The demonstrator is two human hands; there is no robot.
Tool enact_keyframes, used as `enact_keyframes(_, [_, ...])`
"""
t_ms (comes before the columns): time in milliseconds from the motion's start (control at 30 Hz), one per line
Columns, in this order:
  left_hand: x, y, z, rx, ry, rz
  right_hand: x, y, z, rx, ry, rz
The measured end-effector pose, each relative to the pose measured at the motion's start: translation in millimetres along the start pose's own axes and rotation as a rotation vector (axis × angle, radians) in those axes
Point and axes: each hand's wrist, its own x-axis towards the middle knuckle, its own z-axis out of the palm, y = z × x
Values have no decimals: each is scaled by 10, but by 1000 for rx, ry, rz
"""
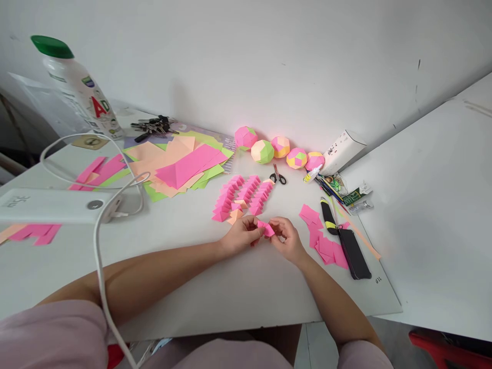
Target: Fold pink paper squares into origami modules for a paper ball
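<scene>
White flat tabletop: spiky pink folded-paper rows look done, centre; left hand, right hand pinch small pink paper piece; flat pink paper pieces, right of centre, look unfolded.

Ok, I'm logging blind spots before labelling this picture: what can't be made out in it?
Folded pink paper: head view, partly covered by the left hand and right hand.
White power bank: head view, one end cut off by the left edge.
Ruled mat: head view, mostly hidden under loose sheets.
Bottle: head view, fine print too small.
</scene>
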Motion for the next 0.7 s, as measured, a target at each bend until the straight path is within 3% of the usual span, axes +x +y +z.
enact_keyframes(167, [17,-38,-17,-2,-14,31,23,-18,-19,-152,22,-221])
enact_keyframes(300, [12,-54,-21,55,-46,30,36,-40,-27,-203,45,-308])
enact_keyframes(533, [-34,-19,-4,117,-118,28,57,-5,-34,-191,21,-309])
enact_keyframes(700, [-39,-40,-10,123,-98,7,49,-27,-21,-90,0,-164])
